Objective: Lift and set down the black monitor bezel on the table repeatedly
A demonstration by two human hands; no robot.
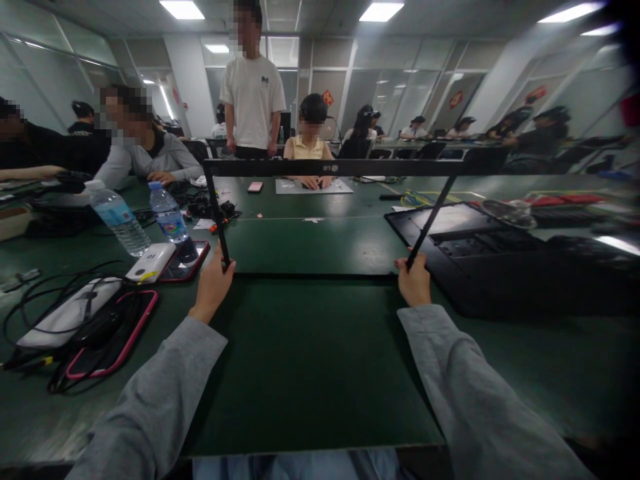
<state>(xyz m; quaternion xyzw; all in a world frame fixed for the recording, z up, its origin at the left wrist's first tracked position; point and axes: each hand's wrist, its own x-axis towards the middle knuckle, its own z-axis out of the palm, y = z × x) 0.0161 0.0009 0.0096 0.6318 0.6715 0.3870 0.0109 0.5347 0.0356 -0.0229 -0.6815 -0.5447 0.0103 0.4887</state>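
A thin black monitor bezel (pixel 275 168) with an LG logo on its far, wider bar is held up over the green table. Through its opening the tabletop shows. My left hand (pixel 213 287) is closed around the left side bar near the close corner, thumb on the inner side. On the opposite side bar, my right hand (pixel 416 280) grips near its own close corner. The close bar runs low between both hands. Right of my right hand lies a large black monitor shell (pixel 480 287) on the table.
Left on the green table (pixel 320 373) are two water bottles (pixel 120 220), a white power bank (pixel 151 261), phones (pixel 184 260) and tangled black cables (pixel 30 313). Across the table one person (pixel 310 150) sits and another (pixel 253 100) stands. A person in grey (pixel 145 157) sits at the left.
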